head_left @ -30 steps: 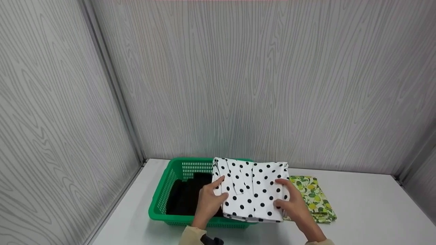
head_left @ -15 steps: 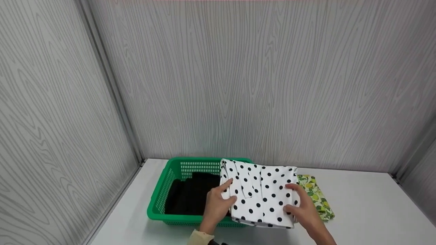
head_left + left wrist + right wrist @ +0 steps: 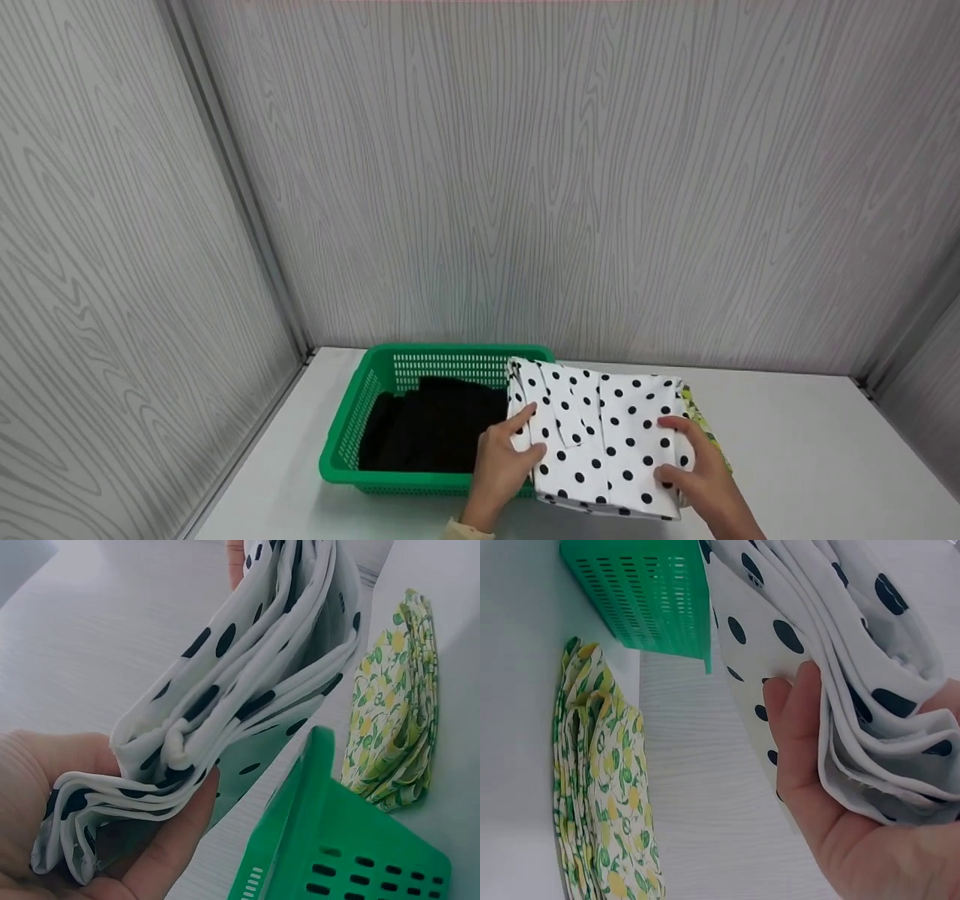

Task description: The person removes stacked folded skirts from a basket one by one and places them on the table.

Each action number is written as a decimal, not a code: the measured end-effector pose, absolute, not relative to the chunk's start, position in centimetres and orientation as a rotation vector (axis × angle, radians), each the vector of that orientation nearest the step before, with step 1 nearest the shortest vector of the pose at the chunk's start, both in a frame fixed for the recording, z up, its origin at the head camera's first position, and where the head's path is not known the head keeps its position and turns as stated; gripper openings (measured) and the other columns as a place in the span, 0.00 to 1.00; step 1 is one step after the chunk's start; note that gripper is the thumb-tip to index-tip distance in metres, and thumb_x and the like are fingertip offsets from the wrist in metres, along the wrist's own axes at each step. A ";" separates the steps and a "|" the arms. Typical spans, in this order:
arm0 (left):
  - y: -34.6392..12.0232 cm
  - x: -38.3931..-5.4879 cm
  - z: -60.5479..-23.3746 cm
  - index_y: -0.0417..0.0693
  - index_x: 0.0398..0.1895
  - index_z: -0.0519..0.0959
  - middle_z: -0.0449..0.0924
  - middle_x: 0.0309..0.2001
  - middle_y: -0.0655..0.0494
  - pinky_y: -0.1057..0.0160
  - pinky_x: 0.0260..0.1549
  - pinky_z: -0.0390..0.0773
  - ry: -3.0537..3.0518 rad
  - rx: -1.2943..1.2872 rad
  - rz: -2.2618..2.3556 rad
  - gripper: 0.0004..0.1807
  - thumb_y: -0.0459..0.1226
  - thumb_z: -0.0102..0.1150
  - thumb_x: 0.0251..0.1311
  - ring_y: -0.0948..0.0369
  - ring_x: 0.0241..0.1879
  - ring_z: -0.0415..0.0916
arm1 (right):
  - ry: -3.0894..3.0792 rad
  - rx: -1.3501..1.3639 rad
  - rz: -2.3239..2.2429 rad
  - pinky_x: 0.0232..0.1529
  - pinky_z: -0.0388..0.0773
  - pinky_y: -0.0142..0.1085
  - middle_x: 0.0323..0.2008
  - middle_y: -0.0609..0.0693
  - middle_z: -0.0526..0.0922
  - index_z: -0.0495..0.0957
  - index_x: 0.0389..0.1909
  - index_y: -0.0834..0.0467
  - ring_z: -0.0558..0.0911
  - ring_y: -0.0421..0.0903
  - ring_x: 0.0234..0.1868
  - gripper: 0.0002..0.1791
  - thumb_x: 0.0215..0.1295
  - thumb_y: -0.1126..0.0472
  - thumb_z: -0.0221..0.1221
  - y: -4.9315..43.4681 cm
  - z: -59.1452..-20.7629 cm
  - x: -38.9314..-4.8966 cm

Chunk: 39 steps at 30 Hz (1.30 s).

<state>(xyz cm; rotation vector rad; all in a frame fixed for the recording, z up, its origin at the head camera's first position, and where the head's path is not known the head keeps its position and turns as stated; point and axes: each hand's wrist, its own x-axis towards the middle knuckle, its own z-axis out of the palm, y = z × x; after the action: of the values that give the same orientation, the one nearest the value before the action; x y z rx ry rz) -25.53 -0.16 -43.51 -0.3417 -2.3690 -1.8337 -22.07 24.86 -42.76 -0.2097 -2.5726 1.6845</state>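
The left hand and right hand are gripping opposite sides of a folded polka-dot cloth, holding it above the table. Only the head view is showing black fabric inside the green basket; the wrist views are revealing fingers curling underneath and the lemon-print cloth, mostly hidden from above.

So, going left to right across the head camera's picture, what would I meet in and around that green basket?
Green basket, black cloth inside it, left hand, folded polka-dot cloth, right hand.
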 end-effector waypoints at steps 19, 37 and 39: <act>2.6 -24.3 -44.1 0.38 0.57 0.72 0.77 0.47 0.45 0.72 0.15 0.65 -2.373 -0.502 -1.863 0.31 0.24 0.54 0.42 0.71 0.17 0.67 | -2.604 -0.203 1.644 0.37 0.75 0.33 0.60 0.66 0.62 0.59 0.61 0.57 0.75 0.50 0.44 0.39 0.44 0.73 0.60 28.2 -43.3 -19.9; 5.0 -23.1 -45.5 0.47 0.54 0.76 0.75 0.53 0.53 0.60 0.43 0.74 -2.612 -0.444 -1.877 0.31 0.25 0.60 0.39 0.65 0.50 0.70 | -2.683 -0.219 1.685 0.42 0.73 0.43 0.57 0.68 0.63 0.56 0.62 0.64 0.73 0.54 0.45 0.38 0.49 0.68 0.60 31.7 -45.6 -18.6; 5.2 -23.0 -45.9 0.47 0.54 0.77 0.75 0.53 0.53 0.60 0.44 0.74 -2.644 -0.449 -1.868 0.31 0.25 0.60 0.39 0.66 0.48 0.70 | -2.664 -0.230 1.736 0.39 0.75 0.42 0.53 0.66 0.67 0.56 0.61 0.65 0.76 0.52 0.41 0.37 0.49 0.69 0.60 32.0 -46.1 -18.5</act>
<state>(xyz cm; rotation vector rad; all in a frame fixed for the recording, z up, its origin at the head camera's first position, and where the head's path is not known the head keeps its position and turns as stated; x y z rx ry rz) -23.00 5.23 -45.88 -0.4487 -2.6438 -1.8680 -18.54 32.02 -46.10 -0.2300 -2.6639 1.7364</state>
